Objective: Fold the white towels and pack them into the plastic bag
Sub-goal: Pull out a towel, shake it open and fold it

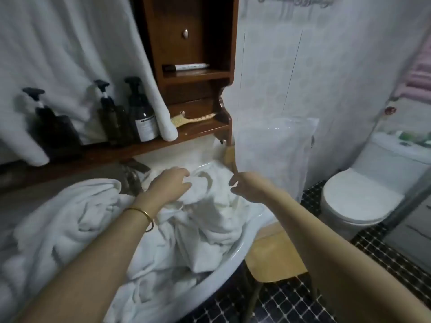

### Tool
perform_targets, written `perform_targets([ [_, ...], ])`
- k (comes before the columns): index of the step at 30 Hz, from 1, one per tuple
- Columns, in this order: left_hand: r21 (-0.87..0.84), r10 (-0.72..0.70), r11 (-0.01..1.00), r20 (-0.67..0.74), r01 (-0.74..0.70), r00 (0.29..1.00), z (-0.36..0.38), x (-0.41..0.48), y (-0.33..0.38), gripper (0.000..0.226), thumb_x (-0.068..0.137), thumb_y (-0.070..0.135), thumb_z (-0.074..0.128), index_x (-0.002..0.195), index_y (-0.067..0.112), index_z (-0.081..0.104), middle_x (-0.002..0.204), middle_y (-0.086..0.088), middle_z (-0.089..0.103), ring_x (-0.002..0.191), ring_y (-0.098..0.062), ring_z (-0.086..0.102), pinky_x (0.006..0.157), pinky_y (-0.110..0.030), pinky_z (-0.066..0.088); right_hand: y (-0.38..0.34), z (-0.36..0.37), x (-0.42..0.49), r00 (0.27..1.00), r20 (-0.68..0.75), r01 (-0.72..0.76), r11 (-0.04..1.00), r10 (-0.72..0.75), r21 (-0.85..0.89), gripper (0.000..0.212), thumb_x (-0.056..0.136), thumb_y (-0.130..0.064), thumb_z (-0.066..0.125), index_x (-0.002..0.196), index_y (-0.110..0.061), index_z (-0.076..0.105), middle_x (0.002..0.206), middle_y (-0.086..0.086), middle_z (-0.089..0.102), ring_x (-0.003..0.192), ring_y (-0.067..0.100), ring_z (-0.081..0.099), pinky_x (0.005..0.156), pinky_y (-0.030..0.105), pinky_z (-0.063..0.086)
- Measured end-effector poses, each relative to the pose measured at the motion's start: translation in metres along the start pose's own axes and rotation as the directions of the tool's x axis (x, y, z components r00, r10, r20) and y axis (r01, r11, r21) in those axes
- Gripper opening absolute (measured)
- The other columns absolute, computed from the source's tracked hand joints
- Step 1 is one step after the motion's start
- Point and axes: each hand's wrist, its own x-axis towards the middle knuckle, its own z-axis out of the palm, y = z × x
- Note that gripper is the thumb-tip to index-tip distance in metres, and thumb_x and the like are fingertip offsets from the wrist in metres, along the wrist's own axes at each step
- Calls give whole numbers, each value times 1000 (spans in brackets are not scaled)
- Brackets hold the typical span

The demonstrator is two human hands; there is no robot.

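A heap of crumpled white towels [196, 231] fills the white wash basin [235, 249] and spills over the counter at the left. My left hand [171, 181], a gold bangle on its wrist, grips a bunched fold of towel at the far side of the heap. Just right of it hovers my right hand [247, 185], fingers curled and apart, over the towel's edge and holding nothing that I can see. A clear plastic bag [275, 150] stands upright behind my right hand, on a wooden chair [272, 259] beside the basin.
Dark pump bottles [140, 113] line a wooden shelf behind the basin, with a brown cabinet [193, 54] above. More white towels [70, 54] hang at the upper left. A white toilet [356, 199] stands at the right on a black mosaic floor [291, 304].
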Motion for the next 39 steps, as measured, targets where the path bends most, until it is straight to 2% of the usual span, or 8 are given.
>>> perform_targets([
  [5,270,47,959,129,-80,991,29,2,-14,71,78,48,68,136,18,40,142,-5,36,132,-27,31,106,-41,32,-5,32,20,997,8,-77,994,76,78,31,93,-21,53,123,-19,57,118,6,62,108,24,57,87,32,47],
  [9,435,159,889,2,-144,987,37,25,-23,18,91,24,53,108,20,54,115,-4,55,111,-27,49,95,-40,39,-6,36,41,989,-43,-135,977,144,164,35,91,-13,48,125,-18,56,121,6,61,106,24,58,84,31,48],
  [13,-378,-78,926,-267,-30,960,2,57,-25,18,97,15,43,112,12,52,97,-5,58,92,-21,55,80,-35,45,-9,34,61,971,-118,-165,936,210,309,44,88,-4,46,131,-11,49,116,10,62,109,29,56,87,33,46],
  [19,-983,-376,170,-5,63,927,-84,54,-23,40,73,36,56,109,19,64,107,-10,67,99,-28,65,88,-44,52,-21,40,76,948,-37,-212,713,316,668,76,77,-6,61,145,-7,27,136,12,44,105,19,50,80,28,42],
  [23,-947,-250,262,117,184,961,-95,42,-42,27,82,29,48,90,14,69,80,-8,71,85,-22,66,75,-34,52,-33,45,85,990,-9,-96,731,139,675,89,74,-1,61,150,-19,19,154,4,22,139,23,27,94,28,39],
  [30,-877,-98,299,363,376,926,-91,27,-64,43,83,20,48,41,19,57,47,2,52,43,-11,53,46,-19,44,-59,55,94,991,56,65,809,-120,585,29,84,-11,68,112,-7,63,108,2,62,102,14,56,80,17,40],
  [35,-342,-141,870,518,355,843,-87,27,-62,37,88,50,55,80,15,64,90,0,65,79,-10,58,73,-24,45,-70,36,95,984,-159,175,618,-81,766,7,90,-4,54,96,-8,54,88,3,56,84,16,53,73,26,42],
  [39,-369,-186,827,534,425,825,-76,32,-46,70,75,62,62,134,28,43,124,1,52,111,-23,56,76,-33,52,-81,11,96,944,-287,325,590,-160,739,12,92,-4,52,99,-13,50,90,5,58,81,21,55,70,30,48],
])
